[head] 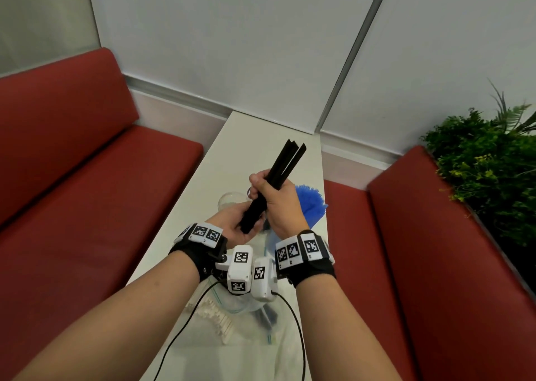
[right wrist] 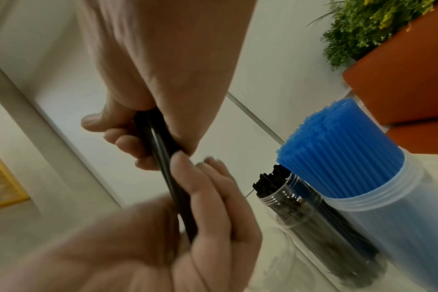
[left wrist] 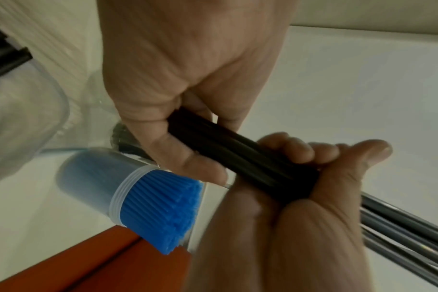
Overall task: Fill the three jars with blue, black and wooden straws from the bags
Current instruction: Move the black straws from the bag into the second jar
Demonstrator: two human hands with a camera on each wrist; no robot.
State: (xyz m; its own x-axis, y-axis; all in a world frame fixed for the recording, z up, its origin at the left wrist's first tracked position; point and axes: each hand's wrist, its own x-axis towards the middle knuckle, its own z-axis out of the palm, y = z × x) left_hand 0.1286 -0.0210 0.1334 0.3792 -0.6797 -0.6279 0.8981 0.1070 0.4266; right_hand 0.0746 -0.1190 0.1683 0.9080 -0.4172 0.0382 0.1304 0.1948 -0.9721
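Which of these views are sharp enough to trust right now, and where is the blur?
Head view: sharp, evenly lit, edges bowed by the wide lens. Left wrist view: dim, the left hand smeared, the bundle of black plastic straws soft. Right wrist view: the near left hand's palm blurred, the clear jar of blue straws fairly crisp.

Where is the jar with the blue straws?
In the head view, the blue straw jar stands on the white table, just right of the right hand, beside the black straw jar.

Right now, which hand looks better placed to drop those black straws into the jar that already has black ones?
Probably the right hand: it grips the black straws mid-bundle, on the black-straw jar's side. The left hand only cradles their lower ends.
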